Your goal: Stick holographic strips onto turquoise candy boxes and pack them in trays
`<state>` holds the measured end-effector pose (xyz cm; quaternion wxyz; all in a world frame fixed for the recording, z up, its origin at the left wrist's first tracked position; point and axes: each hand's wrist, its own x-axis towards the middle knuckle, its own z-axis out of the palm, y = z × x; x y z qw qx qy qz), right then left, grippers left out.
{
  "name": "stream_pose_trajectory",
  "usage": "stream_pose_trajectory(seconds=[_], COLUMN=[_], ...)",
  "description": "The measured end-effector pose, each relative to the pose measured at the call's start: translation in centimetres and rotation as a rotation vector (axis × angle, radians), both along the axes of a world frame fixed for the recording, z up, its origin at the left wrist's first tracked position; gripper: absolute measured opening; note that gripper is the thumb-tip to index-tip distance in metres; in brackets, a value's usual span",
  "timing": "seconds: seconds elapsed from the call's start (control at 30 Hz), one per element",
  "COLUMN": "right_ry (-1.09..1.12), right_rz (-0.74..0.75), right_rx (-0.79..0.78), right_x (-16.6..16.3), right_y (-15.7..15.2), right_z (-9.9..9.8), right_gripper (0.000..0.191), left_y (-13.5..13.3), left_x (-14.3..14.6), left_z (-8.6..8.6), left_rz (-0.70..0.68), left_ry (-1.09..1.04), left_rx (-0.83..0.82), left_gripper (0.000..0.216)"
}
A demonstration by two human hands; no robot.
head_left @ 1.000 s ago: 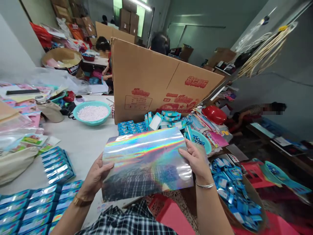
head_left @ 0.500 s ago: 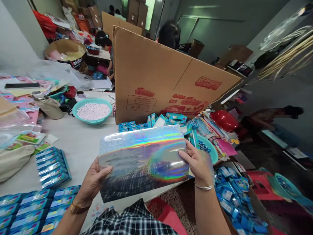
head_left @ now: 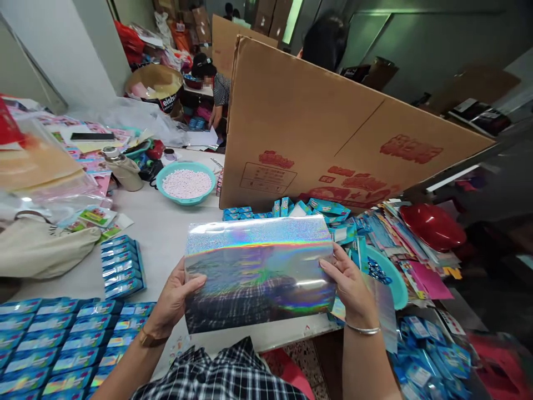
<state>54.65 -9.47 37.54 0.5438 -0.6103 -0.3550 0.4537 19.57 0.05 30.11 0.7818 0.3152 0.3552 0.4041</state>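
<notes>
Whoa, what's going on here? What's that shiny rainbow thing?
A person is holding up a shiny sheet, with the left hand gripping one side and the right hand the other. Rainbow colours gleam across it. To the left, blue packs sit in rows on the white table. Farther back are a teal bowl full of small pale bits and a big cardboard panel with red printing.

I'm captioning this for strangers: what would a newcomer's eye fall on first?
The shiny rainbow sheet, held at its sides by the left hand and right hand. Behind it stands a big cardboard panel; blue packs fill rows at lower left.
</notes>
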Motion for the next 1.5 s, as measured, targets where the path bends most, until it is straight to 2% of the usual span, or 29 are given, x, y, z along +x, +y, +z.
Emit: stream_pose_trajectory(seconds=[0.53,0.77,0.9,1.07,1.5], right_ry=[0.030,-0.024,-0.017,-0.012,0.041], right_rz=[0.033,0.044,0.074,0.062,0.076], right_rx=[0.001,0.035,0.069,0.080,0.109], right_x=[-0.7,-1.3,-1.7,-1.7,-1.3], right_y=[1.1,1.2,1.3,1.5,1.0], right_z=[-0.6,0.3,0.9,0.8,0.3], right_gripper=[0.066,0.062,0.060,0.064,0.058], left_y=[-0.1,-0.2,-0.2,-0.4,-0.8], left_x=[-0.8,-1.2,-1.5,-1.4,-1.1], left_z=[-0.1,-0.1,0.4,1.2,1.6], left_rz=[0.031,0.052,0.109,0.109,0.125], left_ry=[0.002,0.050,0.096,0.102,0.121], left_rx=[0.000,0.028,0.036,0.017,0.011], left_gripper=[0.076,0.075,0.077,0.080,0.081])
